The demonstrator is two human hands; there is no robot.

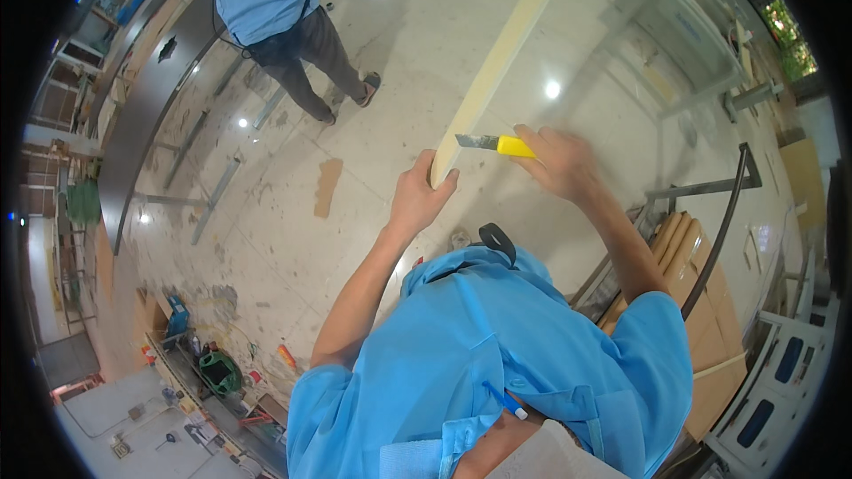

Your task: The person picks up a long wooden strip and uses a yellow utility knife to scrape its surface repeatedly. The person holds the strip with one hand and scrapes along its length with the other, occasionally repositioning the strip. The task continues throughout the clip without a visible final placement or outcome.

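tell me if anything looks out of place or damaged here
A brown scrap with uneven edges lies loose on the floor, away from the pale strip in the left hand. Dark blotches mark the floor too, so it looks untidy.

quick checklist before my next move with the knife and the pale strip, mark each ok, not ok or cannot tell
1. Left hand holding the near end of the pale strip: ok.
2. Right hand on the yellow handle of the knife, off its blade: ok.
3. Blade apart from the left hand's fingers: ok, though close by.
4. Blade resting on the strip: cannot tell; its tip overlaps the strip in this view, contact is unclear.
5. Strip's far end supported: cannot tell; it runs out of the picture at the top.
6. Co-worker apart from the knife: ok, standing at upper left.
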